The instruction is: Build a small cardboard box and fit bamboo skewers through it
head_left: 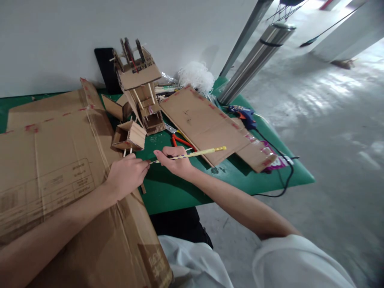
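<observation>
My right hand [177,162] is closed around a yellow patterned pencil [207,152], whose eraser end points right and whose tip points left. The tip meets the fingers of my left hand [127,176], which are pressed together over the edge of the large cardboard sheet; what they hold is hidden. A narrow brown strip [143,188] shows just below these fingers. Right behind my left hand stands a small open cardboard box [129,136] with thin wooden sticks poking out. Farther back rises a taller cardboard structure [142,80] with sticks between its levels.
A large flattened carton [60,152] covers the left side of the green table [177,192]. Red-handled pliers [183,141] lie beside a cardboard panel [204,124]. At right are a blue glue gun [247,118] with its black cable and a metal post [258,62]. White stringy material [196,78] lies behind.
</observation>
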### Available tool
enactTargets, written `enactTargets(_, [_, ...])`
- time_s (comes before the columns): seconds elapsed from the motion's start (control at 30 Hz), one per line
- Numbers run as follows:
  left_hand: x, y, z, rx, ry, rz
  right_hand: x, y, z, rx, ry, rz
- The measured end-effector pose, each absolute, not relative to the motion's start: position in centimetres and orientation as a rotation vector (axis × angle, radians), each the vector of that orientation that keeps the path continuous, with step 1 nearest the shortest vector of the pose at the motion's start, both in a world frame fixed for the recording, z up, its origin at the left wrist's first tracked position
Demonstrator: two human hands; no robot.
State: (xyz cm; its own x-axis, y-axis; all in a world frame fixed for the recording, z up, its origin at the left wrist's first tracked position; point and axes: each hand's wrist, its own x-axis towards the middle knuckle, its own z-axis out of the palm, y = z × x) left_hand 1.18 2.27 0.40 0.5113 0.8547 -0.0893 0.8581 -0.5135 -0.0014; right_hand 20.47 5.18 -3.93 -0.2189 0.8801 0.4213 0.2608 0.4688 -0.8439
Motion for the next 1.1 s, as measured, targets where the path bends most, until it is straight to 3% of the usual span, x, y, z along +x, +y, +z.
enactTargets(1.1, [1.46, 2.24, 0.47, 2.678, 1.539, -0.119, 20.31, 5.45, -4.60, -1.014, -1.749, 0.840])
